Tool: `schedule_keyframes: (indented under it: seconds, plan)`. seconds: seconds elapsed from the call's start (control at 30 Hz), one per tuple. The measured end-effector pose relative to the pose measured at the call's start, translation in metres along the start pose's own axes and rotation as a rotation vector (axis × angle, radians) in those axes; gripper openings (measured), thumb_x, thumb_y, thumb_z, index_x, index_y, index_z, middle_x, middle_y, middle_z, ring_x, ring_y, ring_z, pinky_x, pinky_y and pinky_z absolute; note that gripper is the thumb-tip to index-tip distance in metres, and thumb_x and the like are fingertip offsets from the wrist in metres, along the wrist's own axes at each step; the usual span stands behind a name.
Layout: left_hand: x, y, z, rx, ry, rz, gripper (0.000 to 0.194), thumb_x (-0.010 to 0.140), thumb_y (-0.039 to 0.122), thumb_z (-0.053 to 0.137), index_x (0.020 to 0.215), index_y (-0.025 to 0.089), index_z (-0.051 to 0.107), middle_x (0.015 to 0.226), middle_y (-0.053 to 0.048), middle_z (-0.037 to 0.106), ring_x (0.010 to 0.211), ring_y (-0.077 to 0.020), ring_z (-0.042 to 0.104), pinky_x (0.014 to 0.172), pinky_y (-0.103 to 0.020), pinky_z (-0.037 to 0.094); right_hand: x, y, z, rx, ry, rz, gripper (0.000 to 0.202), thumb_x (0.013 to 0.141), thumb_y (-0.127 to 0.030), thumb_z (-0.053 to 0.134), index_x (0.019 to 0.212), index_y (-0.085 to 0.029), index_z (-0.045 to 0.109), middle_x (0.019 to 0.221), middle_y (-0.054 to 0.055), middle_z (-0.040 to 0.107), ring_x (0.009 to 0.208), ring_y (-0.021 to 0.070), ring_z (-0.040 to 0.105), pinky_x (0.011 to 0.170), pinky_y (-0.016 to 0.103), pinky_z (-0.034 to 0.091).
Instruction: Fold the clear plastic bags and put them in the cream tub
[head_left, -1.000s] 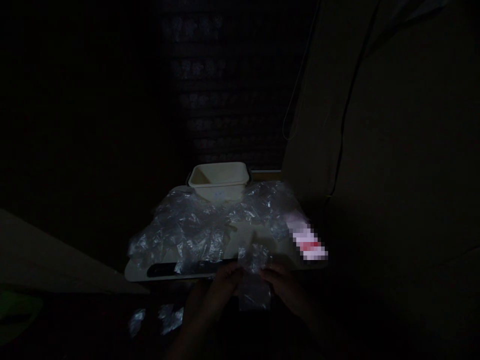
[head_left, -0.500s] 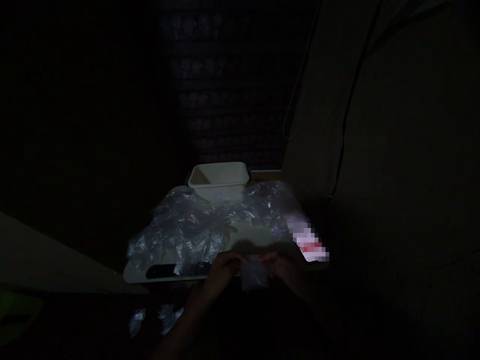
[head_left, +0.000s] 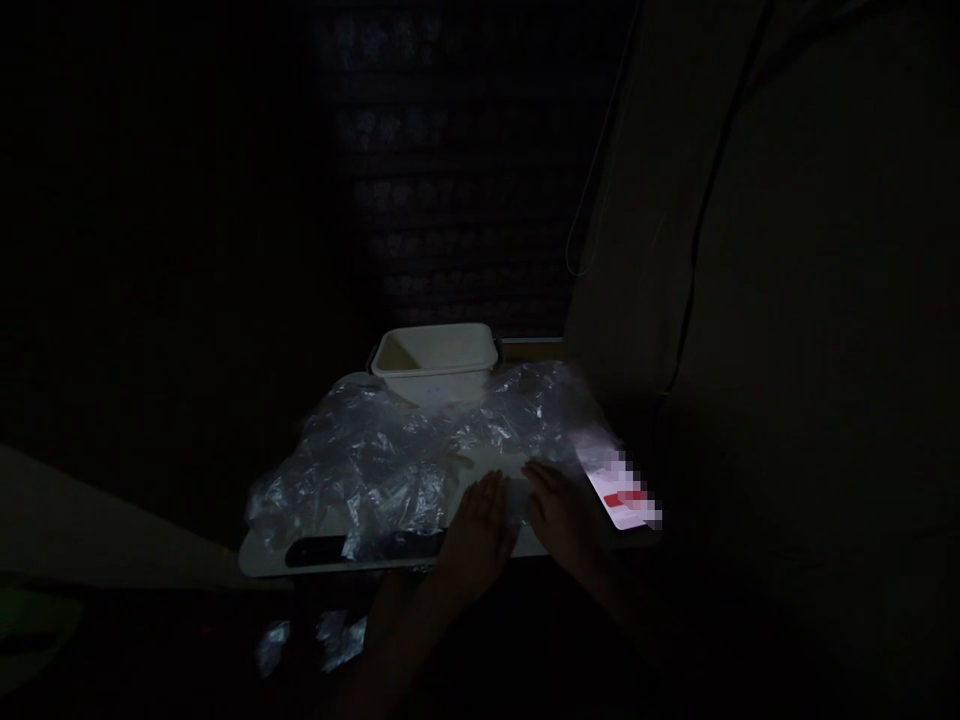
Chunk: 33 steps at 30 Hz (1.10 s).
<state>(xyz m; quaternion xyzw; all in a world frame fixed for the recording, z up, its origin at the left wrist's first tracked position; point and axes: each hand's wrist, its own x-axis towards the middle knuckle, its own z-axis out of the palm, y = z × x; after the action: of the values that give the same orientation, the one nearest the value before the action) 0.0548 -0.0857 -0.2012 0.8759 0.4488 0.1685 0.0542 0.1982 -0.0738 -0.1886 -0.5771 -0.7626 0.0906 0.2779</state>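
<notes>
Surrounding you, deep shadow swallows most of the room, and the edges of the view are nearly black. To the right stands a dim wall [head_left: 810, 350], a dark cable [head_left: 694, 250] running down it. Straight ahead, a dark backdrop [head_left: 465, 150] shows horizontal bands with faint glints; what it is made of is hard to make out. Before you is a small pale table [head_left: 259, 563] with rounded corners, much of its top hidden under a crumpled heap of clear plastic [head_left: 382, 450]. At the lower left, a green object [head_left: 34, 630] is cut off by the frame and too dark to identify. A cream container [head_left: 439, 380] sits at the table's far side, its lower front partly covered by the heap. Your left hand [head_left: 481, 515] lies open, palm down, fingers stretched forward. Your right hand [head_left: 555, 510] is open too, fingers slightly bent; the undersides of both are hidden. At the table's right edge glows a lit screen [head_left: 626, 510], its content blurred into blocks. Between your hands, on the table, a small clear plastic piece [head_left: 516, 492] shows faintly, partly covered by your fingers. Below the table, shiny scraps [head_left: 343, 642] catch light.
</notes>
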Motion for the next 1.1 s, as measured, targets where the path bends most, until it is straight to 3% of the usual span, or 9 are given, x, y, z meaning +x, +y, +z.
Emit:
schedule_keyframes:
  seconds: [0.1,0.23,0.47,0.7,1.1]
  plan:
    - [-0.006,0.005,0.002,0.095,-0.028,0.055,0.051,0.077,0.034,0.029,0.119,0.006,0.021,0.125,-0.015,0.022,0.116,-0.0225,0.011,0.092,-0.041,0.017,-0.004,-0.01,0.003,-0.117,-0.078,-0.188,0.039,0.075,-0.019,0.029,0.111,-0.009,0.039,0.116,0.009,0.04,0.11,0.0168,0.028,0.092,0.033,0.02]
    - [-0.01,0.007,0.003,0.125,-0.042,0.065,0.056,0.076,0.035,0.029,0.121,0.006,0.015,0.127,-0.014,0.016,0.116,-0.0231,0.005,0.093,-0.042,0.013,-0.009,-0.014,0.01,-0.208,-0.179,-0.283,0.047,0.079,-0.035,0.022,0.118,-0.01,0.027,0.123,0.009,0.029,0.115,0.0191,0.016,0.094,0.041,0.01]
    - [-0.016,0.005,0.004,0.152,-0.045,0.063,0.063,0.073,0.04,0.031,0.122,0.006,0.01,0.127,-0.014,0.017,0.116,-0.0245,0.004,0.092,-0.043,0.01,-0.017,-0.007,0.014,-0.283,-0.285,-0.286,0.051,0.079,-0.042,0.016,0.121,-0.013,0.019,0.126,0.009,0.024,0.116,0.0199,0.011,0.092,0.044,0.004]
    - [-0.01,0.002,0.004,0.165,-0.052,0.043,0.072,0.068,0.049,0.032,0.122,0.005,0.013,0.127,-0.015,0.016,0.116,-0.0259,0.003,0.092,-0.043,0.008,-0.017,-0.007,0.014,-0.298,-0.296,-0.285,0.052,0.079,-0.041,0.014,0.121,-0.013,0.019,0.126,0.009,0.023,0.116,0.0197,0.01,0.092,0.044,0.003]
    - [-0.011,0.002,0.007,0.19,-0.07,0.029,0.069,0.07,0.053,0.025,0.122,0.007,0.014,0.127,-0.014,0.018,0.116,-0.0261,0.005,0.092,-0.044,0.004,-0.017,-0.006,0.016,-0.304,-0.296,-0.292,0.054,0.078,-0.043,0.014,0.121,-0.011,0.019,0.126,0.01,0.023,0.116,0.02,0.01,0.092,0.044,0.001]
